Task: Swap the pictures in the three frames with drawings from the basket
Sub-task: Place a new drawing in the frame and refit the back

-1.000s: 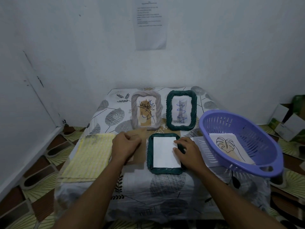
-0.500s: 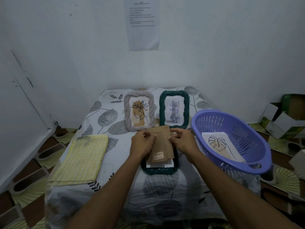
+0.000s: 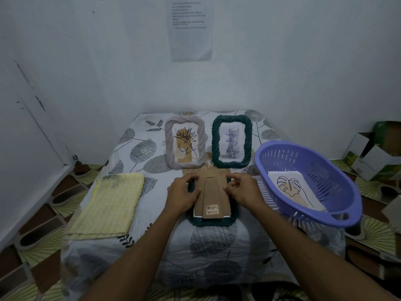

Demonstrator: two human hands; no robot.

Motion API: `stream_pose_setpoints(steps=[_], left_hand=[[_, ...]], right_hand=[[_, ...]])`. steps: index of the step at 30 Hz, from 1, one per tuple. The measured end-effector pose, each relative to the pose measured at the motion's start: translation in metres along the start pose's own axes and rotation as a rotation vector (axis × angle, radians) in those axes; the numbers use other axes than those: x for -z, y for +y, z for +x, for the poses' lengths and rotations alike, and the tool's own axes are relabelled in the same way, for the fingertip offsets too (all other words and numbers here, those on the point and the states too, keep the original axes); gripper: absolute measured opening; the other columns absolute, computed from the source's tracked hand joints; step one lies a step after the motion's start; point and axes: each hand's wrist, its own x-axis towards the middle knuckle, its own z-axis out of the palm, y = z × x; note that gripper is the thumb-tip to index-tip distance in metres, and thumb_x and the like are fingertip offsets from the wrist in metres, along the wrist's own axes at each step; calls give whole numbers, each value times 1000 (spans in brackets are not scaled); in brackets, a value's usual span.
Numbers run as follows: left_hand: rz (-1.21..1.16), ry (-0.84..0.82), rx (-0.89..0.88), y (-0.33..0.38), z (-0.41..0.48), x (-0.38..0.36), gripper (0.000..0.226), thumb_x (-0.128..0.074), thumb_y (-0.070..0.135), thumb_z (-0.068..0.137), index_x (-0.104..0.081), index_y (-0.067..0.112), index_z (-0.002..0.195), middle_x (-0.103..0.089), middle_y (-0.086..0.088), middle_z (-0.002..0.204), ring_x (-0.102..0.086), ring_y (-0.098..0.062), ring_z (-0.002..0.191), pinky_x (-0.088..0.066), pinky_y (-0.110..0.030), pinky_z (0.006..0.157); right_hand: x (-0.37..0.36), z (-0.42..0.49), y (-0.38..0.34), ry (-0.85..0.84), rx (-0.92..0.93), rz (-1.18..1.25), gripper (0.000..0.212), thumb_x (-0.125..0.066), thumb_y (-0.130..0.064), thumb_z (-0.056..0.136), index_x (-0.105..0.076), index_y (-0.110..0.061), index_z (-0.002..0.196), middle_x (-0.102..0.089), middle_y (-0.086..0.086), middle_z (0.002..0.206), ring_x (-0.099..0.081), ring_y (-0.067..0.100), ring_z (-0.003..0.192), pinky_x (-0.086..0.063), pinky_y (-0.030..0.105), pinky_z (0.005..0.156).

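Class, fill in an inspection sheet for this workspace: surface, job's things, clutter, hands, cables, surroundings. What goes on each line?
Surface: table under leaf-print cloth.
Job's things: grey woven frame and dark green woven frame stand at the back, pictures inside; third green frame lies face down under brown cardboard backing; purple plastic basket holds leaf drawing sheets.
Clutter: folded yellow cloth, left.
Hands: left hand and right hand pinch the backing's side edges.
Cables: nothing seen.
Surroundings: printed sheet on white wall; cardboard boxes on floor, right.
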Motion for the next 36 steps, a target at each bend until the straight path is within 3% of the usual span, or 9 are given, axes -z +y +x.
stream_pose_setpoints(steps=[3,8,12,17,22,28,36], left_hand=[[-5,-10,0,-3,1,-1,38,-72,24,80,-63,26,116,-65,3,120,-58,-18,112,-43,-46,103],[7,-38,-19,-8,0,-7,42,-68,34,77,-61,28,118,-66,5,119,-60,-16,110,-42,-47,104],[29,-16,-45,-8,1,-8,40,-71,26,80,-61,24,119,-66,3,120,-60,-16,109,-43,-43,104],[67,-18,-57,-9,1,-9,41,-69,33,79,-61,27,118,-66,3,120,-60,-19,110,-41,-45,104],[154,4,-96,-9,-2,-7,40,-60,40,77,-62,28,115,-64,0,116,-53,-22,113,-37,-44,103],[221,-42,-101,-15,-6,-11,44,-52,45,78,-60,29,118,-57,5,130,-35,-17,132,-18,-36,107],[239,-43,-106,-16,-4,-12,37,-60,36,87,-57,29,123,-52,4,136,-29,-16,135,-16,-36,108]], right_hand=[[-1,2,-1,-10,23,-56,42,-69,-10,86,-61,-11,127,-74,7,84,-66,15,79,-52,26,71],[0,2,0,-21,41,-128,40,-70,-12,85,-63,-12,124,-74,6,83,-66,14,78,-54,29,72],[1,3,1,-14,52,-167,39,-70,-12,84,-64,-13,123,-73,2,78,-65,10,73,-54,27,71],[-1,4,4,-32,49,-193,40,-71,-14,82,-65,-14,122,-73,0,75,-67,11,75,-56,31,78],[-2,5,6,-44,63,-224,43,-72,-19,83,-63,-12,125,-71,-3,76,-64,9,75,-51,25,75],[-4,5,13,-74,129,-329,40,-70,-26,86,-63,-16,125,-69,-2,82,-62,13,80,-48,26,75],[-4,5,13,-63,199,-405,37,-66,-27,89,-64,-18,124,-70,2,97,-60,17,87,-50,29,81]])
